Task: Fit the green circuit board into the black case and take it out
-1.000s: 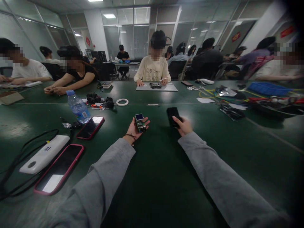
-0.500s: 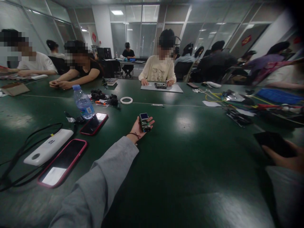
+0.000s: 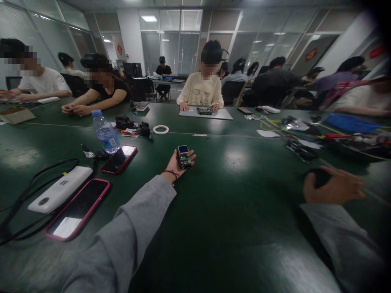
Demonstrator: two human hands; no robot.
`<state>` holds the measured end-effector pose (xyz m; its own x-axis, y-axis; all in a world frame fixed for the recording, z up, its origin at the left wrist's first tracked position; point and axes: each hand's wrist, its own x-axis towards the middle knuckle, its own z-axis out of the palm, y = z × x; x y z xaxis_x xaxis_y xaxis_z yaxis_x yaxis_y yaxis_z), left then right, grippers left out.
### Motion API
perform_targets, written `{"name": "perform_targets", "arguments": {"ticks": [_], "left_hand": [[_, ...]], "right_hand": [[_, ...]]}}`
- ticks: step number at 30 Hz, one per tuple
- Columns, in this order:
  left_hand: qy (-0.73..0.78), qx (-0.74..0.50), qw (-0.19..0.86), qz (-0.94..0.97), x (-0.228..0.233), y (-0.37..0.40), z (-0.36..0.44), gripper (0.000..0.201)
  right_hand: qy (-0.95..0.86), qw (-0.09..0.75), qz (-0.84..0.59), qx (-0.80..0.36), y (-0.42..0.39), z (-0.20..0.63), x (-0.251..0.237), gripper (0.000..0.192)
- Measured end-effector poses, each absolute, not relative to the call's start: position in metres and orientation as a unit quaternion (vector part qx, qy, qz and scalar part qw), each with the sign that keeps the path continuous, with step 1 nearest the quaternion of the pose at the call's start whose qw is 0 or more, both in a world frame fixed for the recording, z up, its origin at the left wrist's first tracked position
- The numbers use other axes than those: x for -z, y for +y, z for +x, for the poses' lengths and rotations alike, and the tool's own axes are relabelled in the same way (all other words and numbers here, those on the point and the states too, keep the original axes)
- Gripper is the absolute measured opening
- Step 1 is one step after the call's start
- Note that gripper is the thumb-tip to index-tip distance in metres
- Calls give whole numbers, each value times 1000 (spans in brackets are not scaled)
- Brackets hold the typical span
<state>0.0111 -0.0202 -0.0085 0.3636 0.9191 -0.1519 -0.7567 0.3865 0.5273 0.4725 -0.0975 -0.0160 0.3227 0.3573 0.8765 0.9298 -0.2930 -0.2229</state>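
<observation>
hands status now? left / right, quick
Left hand: open, palm up, small circuit board module resting on it.
Right hand: blurred, closed around a dark object.

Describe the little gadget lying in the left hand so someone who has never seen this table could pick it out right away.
On the long dark green table, follow the grey left sleeve out to the left hand, lying palm up. The small circuit board module rests on it, with a little bluish screen at its far end. Unlike the red-edged phones nearby, it shows bare components.
</observation>
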Motion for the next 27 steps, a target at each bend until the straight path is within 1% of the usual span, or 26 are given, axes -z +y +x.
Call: {"name": "perform_targets", "arguments": {"ticks": [3, 5, 6, 7, 8, 9, 12, 14, 17, 20, 23, 27], "left_hand": [[215, -519, 805, 191, 9, -21, 11, 49], [213, -517, 806, 195, 9, -21, 11, 49], [212, -517, 806, 197, 9, -22, 11, 49], [214, -518, 804, 199, 10, -22, 11, 50], [217, -520, 802, 200, 10, -23, 11, 52], [221, -523, 799, 200, 10, -23, 11, 54], [238, -515, 799, 199, 11, -25, 10, 60], [244, -504, 802, 208, 10, -27, 10, 61], [250, -497, 802, 217, 8, -29, 11, 64], [280, -530, 774, 203, 3, -31, 13, 54], [322, -543, 750, 199, -10, -37, 14, 42], [295, -551, 712, 320, -36, -55, 21, 37]], "right_hand": [[-577, 400, -642, 308, -90, 392, 13, 44], [-642, 405, -585, 286, -92, 323, 10, 40], [-701, 380, -542, 264, -95, 287, 7, 34], [-773, 335, -490, 224, -98, 252, 5, 31], [-829, 296, -437, 186, -101, 220, 2, 34], [-854, 284, -406, 159, -102, 192, 0, 37], [-869, 286, -387, 117, -99, 138, -4, 42], [-870, 292, -385, 97, -92, 128, -4, 43], [-864, 301, -399, 60, -81, 133, 0, 43], [-847, 326, -420, 15, -75, 142, 2, 46], [-818, 387, -425, -38, -71, 146, 5, 51], [-747, 490, -431, -126, -62, 152, 7, 55]]}}
